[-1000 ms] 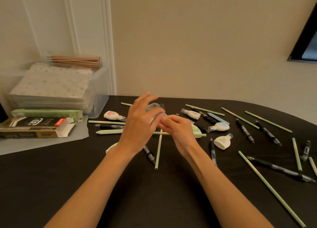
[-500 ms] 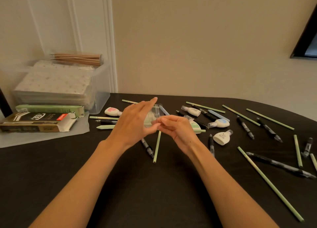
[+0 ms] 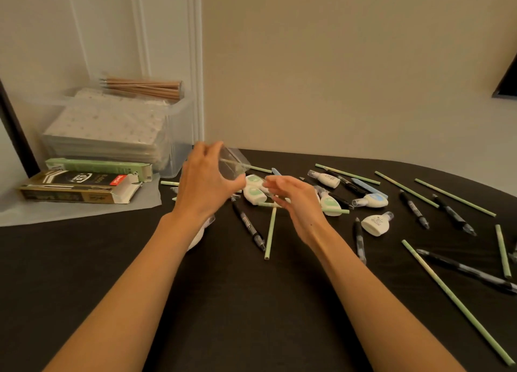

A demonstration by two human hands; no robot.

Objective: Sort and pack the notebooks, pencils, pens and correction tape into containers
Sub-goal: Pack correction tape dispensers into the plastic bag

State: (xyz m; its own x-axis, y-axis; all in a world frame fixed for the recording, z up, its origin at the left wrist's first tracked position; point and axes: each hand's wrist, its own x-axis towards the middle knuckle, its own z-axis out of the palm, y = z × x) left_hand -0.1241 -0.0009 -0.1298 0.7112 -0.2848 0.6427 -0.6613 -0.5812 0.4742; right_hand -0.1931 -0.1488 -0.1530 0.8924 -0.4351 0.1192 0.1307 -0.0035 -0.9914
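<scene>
My left hand grips a clear plastic wrapper above the black table. Just right of it lie two green-and-white correction tapes, touching each other. My right hand hovers beside them with loosely spread fingers and nothing in it. More correction tapes lie to the right, and another white one shows partly under my left forearm. Green pencils and black pens are scattered across the table.
At the back left a clear bin holds stacked notebooks, with wooden pencils lying across its top. In front of it lie a green box and an opened black-and-gold pen box on a translucent sheet.
My left hand has lifted the clear wrapper up and to the left. My right hand has let go of it, and two green correction tapes now lie on the table between the hands.
</scene>
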